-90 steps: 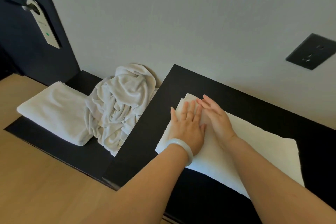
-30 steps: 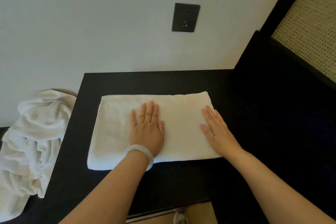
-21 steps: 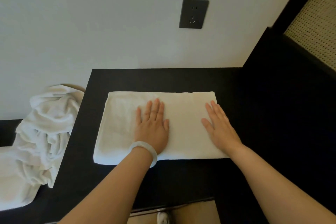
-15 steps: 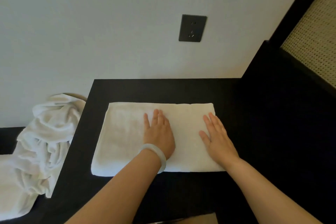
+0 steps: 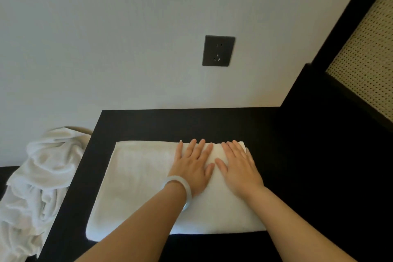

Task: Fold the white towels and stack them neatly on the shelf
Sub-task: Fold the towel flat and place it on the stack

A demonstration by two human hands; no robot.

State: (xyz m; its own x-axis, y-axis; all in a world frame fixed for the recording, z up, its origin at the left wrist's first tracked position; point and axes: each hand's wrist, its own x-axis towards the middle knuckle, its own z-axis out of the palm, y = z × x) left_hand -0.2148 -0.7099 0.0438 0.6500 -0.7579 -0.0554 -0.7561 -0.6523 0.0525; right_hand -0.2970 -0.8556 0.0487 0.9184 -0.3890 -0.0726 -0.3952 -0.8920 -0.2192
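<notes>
Downward view onto a black shelf (image 5: 191, 125) set against a pale wall. Lying flat in the middle of the shelf, long edges parallel to the shelf's back edge: a folded white towel (image 5: 140, 187). Pressed palm-down on the towel's right half, side by side and almost touching: left hand (image 5: 192, 166), with a pale bracelet (image 5: 180, 185) at the wrist, and right hand (image 5: 238, 168). Fingers (image 5: 196, 149) straight and slightly spread, gripping nothing, tips reaching the towel's far edge. Just beyond the shelf's left edge: a crumpled heap of white towels (image 5: 42, 176), not yet folded. On the wall above the shelf's back edge: a dark socket (image 5: 218, 50). Probably smoothing ahead of the next fold. To do it well: keep both palms flat, sweep from the centre out toward the ends to push out air and creases, square up the corners, then fold without dragging the layers askew.
</notes>
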